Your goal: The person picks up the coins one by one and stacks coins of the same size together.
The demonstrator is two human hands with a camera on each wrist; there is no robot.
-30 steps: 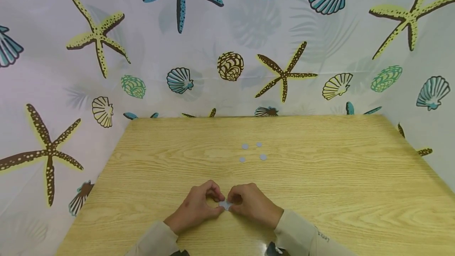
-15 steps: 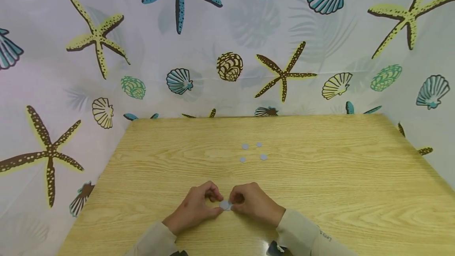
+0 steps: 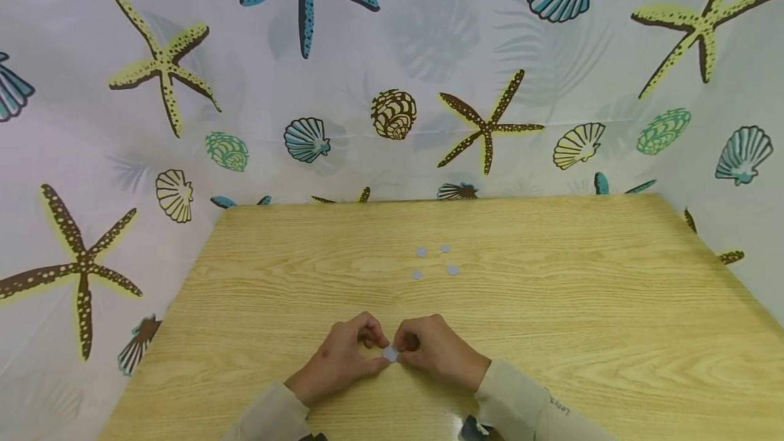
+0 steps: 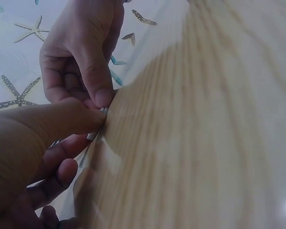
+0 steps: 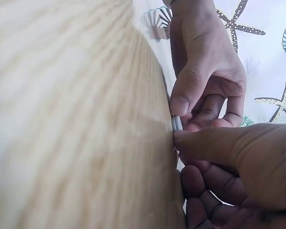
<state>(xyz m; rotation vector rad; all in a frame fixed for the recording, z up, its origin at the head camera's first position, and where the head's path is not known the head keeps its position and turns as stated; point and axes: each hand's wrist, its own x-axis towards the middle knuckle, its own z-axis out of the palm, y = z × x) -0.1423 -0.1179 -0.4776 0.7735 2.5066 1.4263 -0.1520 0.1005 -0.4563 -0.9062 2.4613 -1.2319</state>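
Near the table's front, both hands meet at small silver-grey coin-like discs (image 3: pixel 390 354), one lying over the other. My left hand (image 3: pixel 343 358) pinches them from the left between thumb and forefinger. From the right, my right hand (image 3: pixel 436 351) pinches them the same way. In the right wrist view the thin edges of the stacked discs (image 5: pixel 176 123) show between the thumb tips, low against the table. The left wrist view shows only a sliver of disc (image 4: pixel 104 109); the fingers hide the rest.
Several more grey discs lie loose beyond the hands, among them one at the near right (image 3: pixel 452 269) and one at the far left (image 3: pixel 421 252). The wooden table (image 3: pixel 275 257) ends at a white curtain (image 3: pixel 355 87) printed with shells and starfish, behind and at both sides.
The left hand has slid slightly right with its disc. The discs, offset side to side half a second ago, now line up almost as one. The loose discs have stayed put.
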